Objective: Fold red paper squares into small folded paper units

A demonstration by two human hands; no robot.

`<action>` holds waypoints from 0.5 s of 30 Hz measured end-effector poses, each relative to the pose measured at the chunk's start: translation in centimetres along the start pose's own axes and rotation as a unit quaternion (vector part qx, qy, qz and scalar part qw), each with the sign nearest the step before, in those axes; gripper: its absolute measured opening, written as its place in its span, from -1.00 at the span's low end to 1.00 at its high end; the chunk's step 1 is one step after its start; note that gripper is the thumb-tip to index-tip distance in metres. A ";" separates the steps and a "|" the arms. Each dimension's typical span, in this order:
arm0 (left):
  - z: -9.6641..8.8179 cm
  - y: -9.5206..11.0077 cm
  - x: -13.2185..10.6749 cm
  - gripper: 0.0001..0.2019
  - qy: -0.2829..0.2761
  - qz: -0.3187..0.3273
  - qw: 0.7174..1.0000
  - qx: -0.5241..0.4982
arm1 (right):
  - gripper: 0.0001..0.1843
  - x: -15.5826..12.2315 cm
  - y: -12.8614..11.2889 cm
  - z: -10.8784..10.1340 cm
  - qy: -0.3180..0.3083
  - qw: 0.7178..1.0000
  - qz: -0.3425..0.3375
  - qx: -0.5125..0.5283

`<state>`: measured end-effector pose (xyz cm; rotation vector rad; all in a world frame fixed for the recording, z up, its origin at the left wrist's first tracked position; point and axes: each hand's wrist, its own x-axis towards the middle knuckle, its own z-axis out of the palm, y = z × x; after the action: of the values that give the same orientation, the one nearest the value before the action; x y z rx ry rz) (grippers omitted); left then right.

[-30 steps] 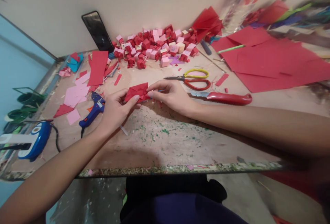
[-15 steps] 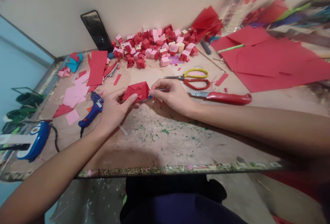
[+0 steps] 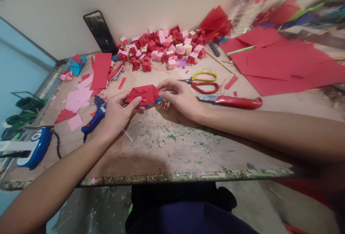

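Note:
A folded piece of red paper (image 3: 144,94) is held between my two hands above the table. My left hand (image 3: 120,110) grips its left side, thumb on top and fingers underneath. On the right edge, my right hand (image 3: 178,97) pinches the paper between thumb and forefinger. Something blue (image 3: 159,99) shows by the right fingertips, too covered to name. Scissors (image 3: 203,81) with one yellow and one red handle lie just beyond my right hand. A red-handled knife (image 3: 237,101) lies to its right. Close to my left hand is a blue glue gun (image 3: 94,117).
Many small red and pink folded paper cubes (image 3: 161,47) are heaped against the wall. A phone (image 3: 100,31) leans beside them. Red sheets (image 3: 285,61) cover the right; pink scraps (image 3: 78,99) lie left. A blue-and-white device (image 3: 36,146) stands at the left edge.
The red paper's right corner is opened out farther and now reaches my right fingertips. My right fingers have closed on that edge. Both hands stay in nearly the same place.

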<state>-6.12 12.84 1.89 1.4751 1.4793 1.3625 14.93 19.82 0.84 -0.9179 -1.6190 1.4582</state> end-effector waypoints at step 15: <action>0.4 0.1 -0.5 -0.72 -0.045 -0.008 0.998 0.031 | -0.90 0.3 -0.1 0.0 -0.043 0.999 -0.022 -0.015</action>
<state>-5.64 12.42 1.78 1.5390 1.4841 1.2341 14.78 20.05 0.96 -0.8414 -1.7165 1.4644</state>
